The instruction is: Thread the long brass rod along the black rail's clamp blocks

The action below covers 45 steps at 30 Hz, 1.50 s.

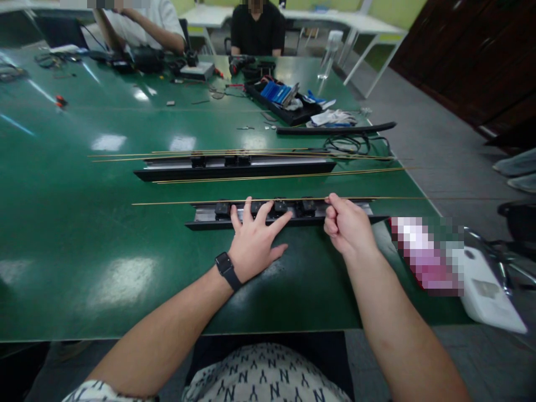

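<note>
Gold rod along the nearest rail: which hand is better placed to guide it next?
Probably the right hand: it appears to pinch the gold rod, while the left hand is spread open over the rail.

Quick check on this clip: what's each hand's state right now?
Left hand: open, spread over the near rail.
Right hand: closed, pinching the thin gold rod.
</note>
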### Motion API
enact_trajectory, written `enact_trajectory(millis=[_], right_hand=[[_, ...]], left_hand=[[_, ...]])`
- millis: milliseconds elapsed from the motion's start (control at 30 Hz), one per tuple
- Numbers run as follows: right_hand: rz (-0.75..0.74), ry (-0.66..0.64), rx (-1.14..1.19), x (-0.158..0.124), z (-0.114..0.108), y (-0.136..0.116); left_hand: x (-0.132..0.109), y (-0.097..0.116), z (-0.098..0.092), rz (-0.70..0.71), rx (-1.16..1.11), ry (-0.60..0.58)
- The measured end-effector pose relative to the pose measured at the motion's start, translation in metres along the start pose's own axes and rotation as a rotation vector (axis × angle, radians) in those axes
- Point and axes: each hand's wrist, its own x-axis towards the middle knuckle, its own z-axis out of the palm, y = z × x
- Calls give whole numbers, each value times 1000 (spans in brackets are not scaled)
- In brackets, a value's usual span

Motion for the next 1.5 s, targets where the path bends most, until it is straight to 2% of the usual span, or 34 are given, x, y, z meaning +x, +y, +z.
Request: enact_trajectory(millis=[400, 1500], right_hand=[[4, -30, -9, 0, -2, 0], [-5, 21, -26, 2, 2, 1]], left_hand=[[0, 0, 0, 6, 1, 5], [0, -1, 1, 6, 0, 10]])
